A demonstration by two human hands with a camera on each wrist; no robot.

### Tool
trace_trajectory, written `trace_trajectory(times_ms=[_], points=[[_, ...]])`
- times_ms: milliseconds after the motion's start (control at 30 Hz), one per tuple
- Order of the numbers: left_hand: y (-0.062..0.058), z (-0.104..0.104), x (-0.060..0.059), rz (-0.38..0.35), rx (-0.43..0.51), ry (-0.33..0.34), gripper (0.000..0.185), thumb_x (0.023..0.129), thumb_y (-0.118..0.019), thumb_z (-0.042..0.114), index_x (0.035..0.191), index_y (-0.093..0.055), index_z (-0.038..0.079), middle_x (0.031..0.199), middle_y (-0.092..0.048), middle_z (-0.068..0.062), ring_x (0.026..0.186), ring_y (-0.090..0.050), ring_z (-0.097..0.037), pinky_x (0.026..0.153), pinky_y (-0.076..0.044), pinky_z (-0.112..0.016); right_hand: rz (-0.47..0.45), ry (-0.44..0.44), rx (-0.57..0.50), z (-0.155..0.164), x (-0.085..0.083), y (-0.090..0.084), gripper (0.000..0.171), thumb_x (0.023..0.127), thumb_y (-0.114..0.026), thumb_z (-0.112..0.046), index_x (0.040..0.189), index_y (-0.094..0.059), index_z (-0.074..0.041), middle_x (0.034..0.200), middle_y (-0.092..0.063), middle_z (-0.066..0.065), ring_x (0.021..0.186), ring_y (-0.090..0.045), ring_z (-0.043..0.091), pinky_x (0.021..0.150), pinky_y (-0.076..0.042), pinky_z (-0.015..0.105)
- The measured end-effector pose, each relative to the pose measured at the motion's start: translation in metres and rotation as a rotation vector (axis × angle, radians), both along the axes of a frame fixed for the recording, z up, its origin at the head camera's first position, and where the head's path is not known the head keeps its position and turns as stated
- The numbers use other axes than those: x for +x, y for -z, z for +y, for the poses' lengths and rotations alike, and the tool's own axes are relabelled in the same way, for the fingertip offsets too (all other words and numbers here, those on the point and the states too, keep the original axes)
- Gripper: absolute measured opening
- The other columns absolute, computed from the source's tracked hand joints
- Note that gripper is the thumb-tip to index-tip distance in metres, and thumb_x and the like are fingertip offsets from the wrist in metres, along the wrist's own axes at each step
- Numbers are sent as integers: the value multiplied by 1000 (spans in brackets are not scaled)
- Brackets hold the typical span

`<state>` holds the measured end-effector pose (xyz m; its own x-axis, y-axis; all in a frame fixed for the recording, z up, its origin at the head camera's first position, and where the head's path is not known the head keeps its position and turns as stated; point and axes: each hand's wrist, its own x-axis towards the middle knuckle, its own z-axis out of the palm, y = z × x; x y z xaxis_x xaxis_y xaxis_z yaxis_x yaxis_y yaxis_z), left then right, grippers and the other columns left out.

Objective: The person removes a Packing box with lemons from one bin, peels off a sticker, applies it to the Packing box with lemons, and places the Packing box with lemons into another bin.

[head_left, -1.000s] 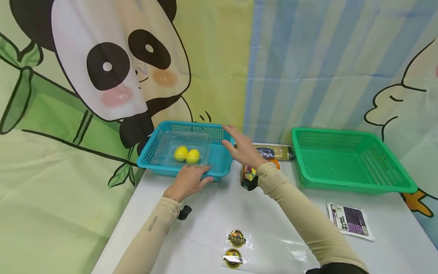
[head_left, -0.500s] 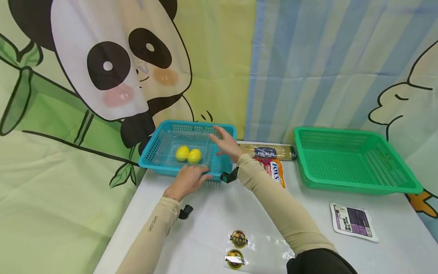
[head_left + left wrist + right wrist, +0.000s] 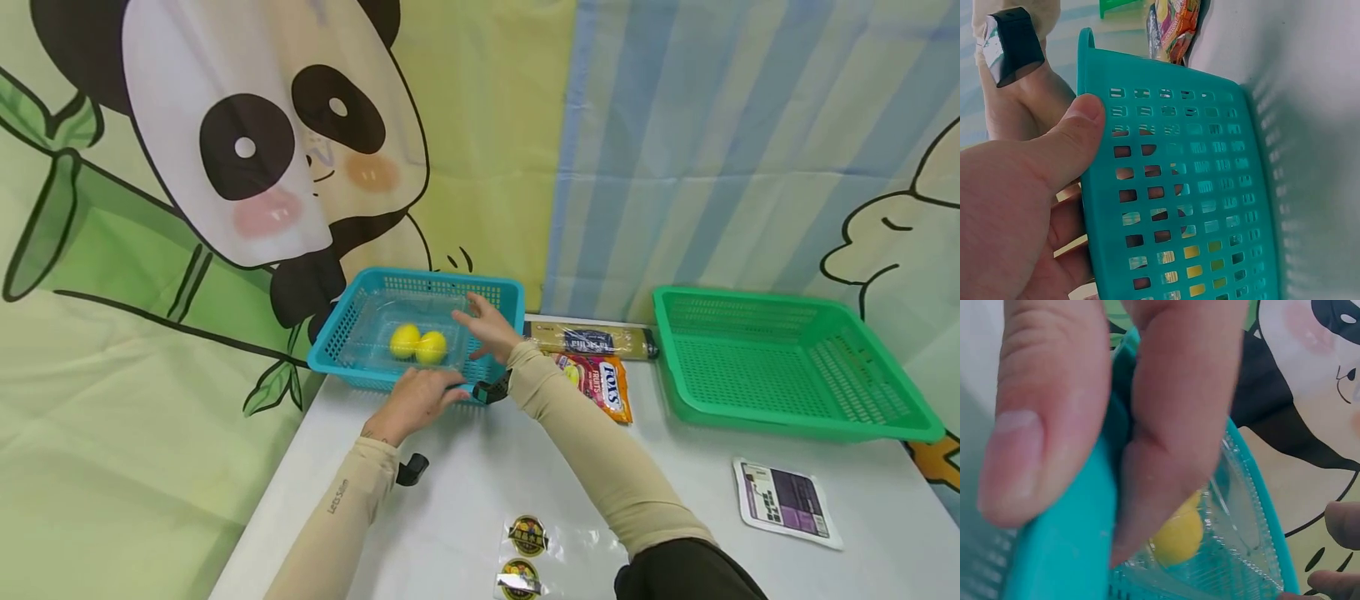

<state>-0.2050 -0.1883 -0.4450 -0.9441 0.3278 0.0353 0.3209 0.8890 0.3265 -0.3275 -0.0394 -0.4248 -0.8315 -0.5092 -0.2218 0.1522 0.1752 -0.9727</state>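
Note:
A blue plastic basket [image 3: 330, 342] stands at the back left of the table, with a clear plastic box [image 3: 369, 325] inside it. Two round yellow things [image 3: 431, 347] show in the box. My left hand [image 3: 411, 402] pinches the basket's front rim; in the left wrist view its thumb [image 3: 1085, 119] lies outside and the other fingers reach inside. My right hand [image 3: 491, 329] is over the basket's right end, fingers spread towards the box's right edge. Whether they touch it is hard to tell. The right wrist view shows its fingertips [image 3: 1338, 525] at the right border.
Right of the blue basket lie a long golden packet [image 3: 588, 340] and a FOX'S sweets bag [image 3: 600, 385], partly behind my right arm. A green basket [image 3: 795, 425] stands further right, with a purple-and-white pouch [image 3: 787, 502] before it. Clear film with round stickers [image 3: 528, 535] lies in front.
My right hand has moved left from the blue basket's right rim to beside the clear box, uncovering the sweets bag. My left hand stays at the front rim. The head view has shifted slightly.

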Motion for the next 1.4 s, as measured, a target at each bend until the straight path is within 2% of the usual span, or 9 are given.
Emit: trace_trajectory(times_ms=[333, 567, 700, 867, 1167, 1333, 1400], points=[[-2, 0, 2, 14, 12, 9, 32, 100, -61, 37, 121, -73, 16, 116, -76, -2, 111, -70, -25, 104, -43, -60, 8, -31, 79, -4, 0, 12, 73, 106, -54, -29, 165, -10, -25, 172, -7, 8, 153, -23, 42, 93, -49, 70], [-2, 0, 2, -3, 19, 3, 34, 101, -60, 37, 123, -72, 15, 116, -76, -1, 111, -70, -23, 104, -43, -57, -10, -30, 62, -7, 0, 20, 78, 105, -56, -31, 165, -6, -30, 172, -5, 8, 152, -23, 46, 90, -50, 71], [-2, -1, 2, -8, 19, -3, 33, 101, -60, 37, 122, -73, 15, 114, -76, -1, 107, -71, -24, 101, -44, -55, -15, -35, 53, -9, 1, 22, 82, 104, -58, -32, 164, -3, -32, 172, -1, 5, 151, -24, 46, 89, -53, 67], [1, -1, 1, -19, 13, -11, 31, 101, -61, 36, 123, -73, 18, 115, -76, -1, 110, -70, -25, 103, -44, -57, -11, -24, 38, -14, 4, 25, 85, 103, -59, -30, 164, 0, -33, 172, 4, 2, 148, -29, 46, 83, -58, 60], [2, -1, 2, -30, 44, -4, 30, 100, -62, 34, 123, -73, 17, 118, -75, -2, 112, -69, -26, 106, -41, -60, 57, 19, 63, -19, 3, 37, 81, 105, -57, -23, 164, -3, -31, 172, -2, 7, 139, -44, 47, 73, -62, 49], [3, -2, 1, -36, 46, -4, 31, 101, -61, 34, 125, -72, 17, 119, -75, -2, 113, -69, -26, 107, -40, -60, 50, 19, 49, -20, 3, 37, 85, 103, -59, -18, 164, -2, -32, 172, 0, 8, 138, -44, 48, 74, -62, 50], [3, -2, 1, -39, 45, -4, 32, 101, -61, 34, 125, -72, 17, 119, -75, -2, 114, -69, -26, 107, -40, -60, 35, 19, 36, -20, 3, 36, 86, 102, -60, -16, 164, -2, -32, 172, 0, 7, 134, -48, 49, 77, -61, 55]])
